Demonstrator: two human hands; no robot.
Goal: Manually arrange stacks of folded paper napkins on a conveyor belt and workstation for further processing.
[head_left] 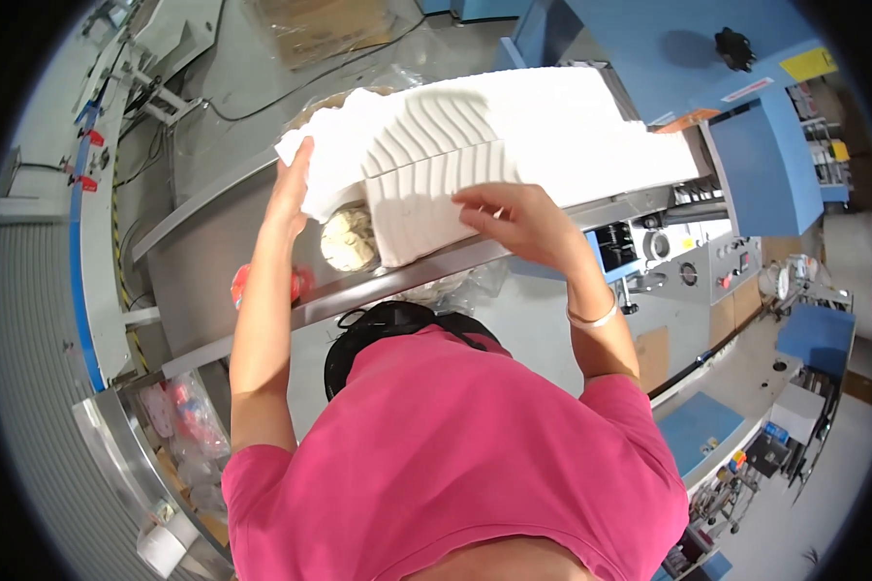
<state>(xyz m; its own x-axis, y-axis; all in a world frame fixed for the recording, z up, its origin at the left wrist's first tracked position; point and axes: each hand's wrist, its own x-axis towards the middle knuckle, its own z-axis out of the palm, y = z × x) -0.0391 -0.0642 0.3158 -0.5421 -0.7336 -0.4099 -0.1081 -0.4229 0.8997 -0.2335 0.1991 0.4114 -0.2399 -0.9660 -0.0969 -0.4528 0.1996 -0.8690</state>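
A long run of white, soft-looking material (576, 121) lies along the steel table, its left part in wavy, ribbed layers. Nearer me is a ribbed white block (417, 208) of the same look, beside the main run. My left hand (289, 194) rests at the left end of the white material, fingers stretched out along its edge; part of the palm side is hidden. Over the right part of the near block hovers my right hand (518, 218), fingers slightly bent and apart from the thumb, with nothing visible in it. A round, cream-coloured bundle (348, 240) sits between the left forearm and the block.
The steel table (199, 247) has a raised front edge. Something red (300, 283) lies by my left forearm. A blue machine (765, 165) stands at the right end of the material. Cardboard (325, 29) and clear plastic lie beyond the table; bagged items (194, 416) fill a lower-left bin.
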